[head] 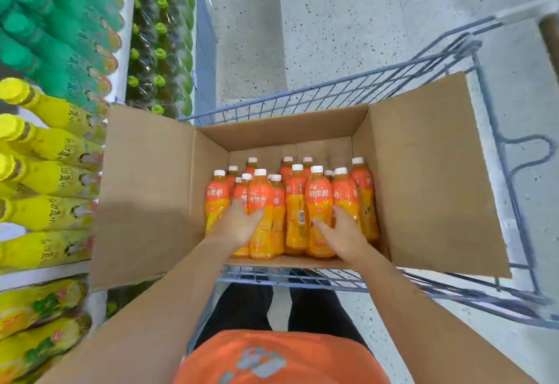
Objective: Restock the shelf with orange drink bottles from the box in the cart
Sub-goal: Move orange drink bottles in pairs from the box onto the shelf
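Beside the drinks shelf [121, 59] in a shop aisle, I am reaching with both bare hands into an open cardboard box [151, 190] sitting in a blue wire cart [496, 129].

At far left, green-capped and yellow bottles [51, 141] are filling the shelf; I am not seeing any orange ones or an open gap there from this angle. Moving right, the box's flaps are standing wide, and the orange drink bottles [295, 202] are standing upright with white caps, crowded toward the near wall.

My left hand [239, 224] is lying against the front of the left-most bottles, its fingers [255, 214] loosely spread and touching the label of one bottle, not yet wrapping round anything. Further right, my right hand [346, 233] is doing much the same: fingers [322, 224] apart, resting on the lower bodies of two neighbouring bottles, gripping nothing yet as far as I can tell.

To my mind, the picking-up is only beginning. Doing it well means closing each hand fully round one bottle's waist, lifting straight up so the tightly packed neighbours are not toppling, and keeping the labels facing outward for the shelf. Slick plastic wrap may be making a half-closed grip slip.
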`<state>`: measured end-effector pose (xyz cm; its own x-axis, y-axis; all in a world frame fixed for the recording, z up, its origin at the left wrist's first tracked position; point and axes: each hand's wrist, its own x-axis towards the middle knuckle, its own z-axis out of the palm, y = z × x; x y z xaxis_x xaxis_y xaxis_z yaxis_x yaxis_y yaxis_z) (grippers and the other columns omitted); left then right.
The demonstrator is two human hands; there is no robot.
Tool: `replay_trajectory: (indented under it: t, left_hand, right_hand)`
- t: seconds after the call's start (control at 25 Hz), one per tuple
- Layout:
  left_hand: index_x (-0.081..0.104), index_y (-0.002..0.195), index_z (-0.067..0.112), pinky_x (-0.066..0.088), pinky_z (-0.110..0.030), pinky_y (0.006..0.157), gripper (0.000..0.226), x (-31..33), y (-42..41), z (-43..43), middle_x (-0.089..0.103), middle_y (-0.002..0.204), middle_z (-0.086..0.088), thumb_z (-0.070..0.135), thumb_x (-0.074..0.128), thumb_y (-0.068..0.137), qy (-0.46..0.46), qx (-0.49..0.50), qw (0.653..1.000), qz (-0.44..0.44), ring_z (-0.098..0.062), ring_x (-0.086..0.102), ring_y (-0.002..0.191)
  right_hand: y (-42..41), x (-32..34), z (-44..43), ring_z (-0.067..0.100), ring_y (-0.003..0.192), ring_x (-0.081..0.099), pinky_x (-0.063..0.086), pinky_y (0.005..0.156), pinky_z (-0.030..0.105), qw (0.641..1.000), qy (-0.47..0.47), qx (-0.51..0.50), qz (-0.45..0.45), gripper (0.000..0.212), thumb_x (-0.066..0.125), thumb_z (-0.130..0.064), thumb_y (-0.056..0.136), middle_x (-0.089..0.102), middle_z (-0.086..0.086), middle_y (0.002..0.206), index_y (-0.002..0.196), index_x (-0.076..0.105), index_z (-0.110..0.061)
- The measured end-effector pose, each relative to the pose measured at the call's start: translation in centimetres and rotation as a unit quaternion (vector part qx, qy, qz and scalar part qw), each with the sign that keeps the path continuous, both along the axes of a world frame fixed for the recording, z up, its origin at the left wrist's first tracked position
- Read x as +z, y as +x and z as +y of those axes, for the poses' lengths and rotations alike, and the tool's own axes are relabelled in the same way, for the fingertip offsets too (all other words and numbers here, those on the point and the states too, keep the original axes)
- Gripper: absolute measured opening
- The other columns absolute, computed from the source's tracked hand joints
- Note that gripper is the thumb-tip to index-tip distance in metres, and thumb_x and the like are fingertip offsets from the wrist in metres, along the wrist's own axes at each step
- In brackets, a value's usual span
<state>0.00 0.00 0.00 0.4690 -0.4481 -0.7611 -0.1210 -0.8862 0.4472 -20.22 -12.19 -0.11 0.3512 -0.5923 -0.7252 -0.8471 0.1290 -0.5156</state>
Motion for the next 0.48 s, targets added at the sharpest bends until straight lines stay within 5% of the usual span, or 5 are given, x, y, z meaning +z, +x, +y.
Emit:
replay_trajectory:
  t: [0.16,0.32,0.48]
  left_hand:
    - [0.044,0.133,0.014,0.05,-0.035,0.086,0.053,-3.3,0.2,-0.7,0.062,0.109,-0.001,0.038,0.067,0.092,0.027,-0.018,0.998,0.045,-0.02,0.062,0.093]
    - [0.053,0.125,0.012,0.054,-0.044,0.094,0.061,-6.0,-0.3,-1.2,0.065,0.113,-0.008,0.037,0.082,0.079,0.052,-0.049,0.997,-0.017,-0.029,0.064,0.106]
    - [0.067,0.088,0.013,0.044,-0.023,0.056,0.03,-7.0,-1.2,-2.1,0.069,0.086,-0.003,0.037,0.083,0.077,0.061,-0.022,0.998,-0.018,-0.013,0.062,0.072]
  right_hand:
    - [1.4,-1.9,-0.5,0.026,0.113,0.059,0.046,0.093,0.036,0.997,-0.031,-0.008,0.074,0.046,0.067,-0.039,0.091,0.062,0.005,0.122,0.126,0.053,-0.011]
    - [2.6,-3.5,-0.6,0.033,0.118,0.06,0.049,0.093,0.039,0.991,-0.044,-0.02,0.128,0.054,0.074,-0.032,0.088,0.062,0.014,0.127,0.128,0.049,-0.006]
    - [3.0,-4.7,0.1,0.035,0.123,0.056,0.048,0.098,0.042,0.991,-0.022,-0.084,0.097,0.065,0.076,-0.026,0.087,0.056,0.016,0.134,0.134,0.036,-0.005]
